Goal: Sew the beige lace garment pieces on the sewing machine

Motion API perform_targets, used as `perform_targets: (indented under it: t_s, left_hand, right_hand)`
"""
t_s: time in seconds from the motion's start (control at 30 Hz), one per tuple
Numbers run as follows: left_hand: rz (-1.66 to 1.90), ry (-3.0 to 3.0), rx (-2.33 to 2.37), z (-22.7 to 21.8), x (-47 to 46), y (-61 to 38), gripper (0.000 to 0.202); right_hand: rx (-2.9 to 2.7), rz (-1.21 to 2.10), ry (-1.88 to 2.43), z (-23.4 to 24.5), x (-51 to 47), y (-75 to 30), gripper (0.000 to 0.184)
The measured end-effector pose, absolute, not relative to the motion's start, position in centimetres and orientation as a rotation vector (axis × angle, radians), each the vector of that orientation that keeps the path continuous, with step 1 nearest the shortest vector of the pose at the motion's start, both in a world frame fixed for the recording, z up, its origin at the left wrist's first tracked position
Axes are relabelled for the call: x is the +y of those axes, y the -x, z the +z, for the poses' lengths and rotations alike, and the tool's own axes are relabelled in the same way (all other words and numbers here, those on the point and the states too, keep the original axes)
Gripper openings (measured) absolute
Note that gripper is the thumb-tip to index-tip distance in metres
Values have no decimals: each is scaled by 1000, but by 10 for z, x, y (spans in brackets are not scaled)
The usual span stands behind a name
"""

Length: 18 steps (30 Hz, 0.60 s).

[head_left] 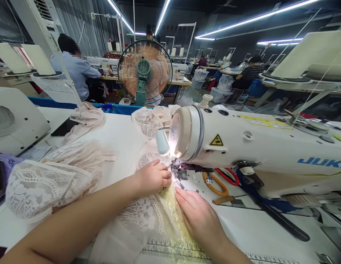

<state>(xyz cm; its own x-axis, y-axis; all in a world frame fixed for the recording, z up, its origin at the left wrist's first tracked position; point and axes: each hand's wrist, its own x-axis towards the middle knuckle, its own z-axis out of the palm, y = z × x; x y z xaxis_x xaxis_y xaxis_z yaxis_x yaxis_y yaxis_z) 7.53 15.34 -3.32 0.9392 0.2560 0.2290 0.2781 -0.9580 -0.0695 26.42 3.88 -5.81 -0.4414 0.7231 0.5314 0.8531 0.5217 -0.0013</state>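
Note:
A white JUKI sewing machine (231,135) reaches in from the right, its lamp lighting the needle area (174,167). Cream lace fabric (148,212), apparently a bra piece, runs under the needle. My left hand (152,178) is closed on the lace just left of the presser foot, fingers curled. Lower and to the right, my right hand (199,216) has its fingers together at the fabric edge, close in front of the foot; its grip is partly hidden. Between the hands lies a shiny yellowish patch (173,203) on the work surface or fabric.
More lace pieces (54,179) lie on the left, others (151,121) behind the needle. Orange-handled scissors (216,185) and red-handled ones (228,175) rest under the machine arm. A ruler strip (159,247) marks the front edge. Beyond are a fan (144,69) and a seated person (76,73).

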Motion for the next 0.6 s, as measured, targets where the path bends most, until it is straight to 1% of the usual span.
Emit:
perform_targets:
  t_s: [0.2,0.6]
  left_hand:
    - [-275,2971,-487,-32,158,-75,23]
    - [-230,2782,-872,-33,164,-74,26]
  right_hand:
    - [-2298,-371,1287,-59,39,-265,35]
    - [-2288,-412,1256,-58,39,-263,32]
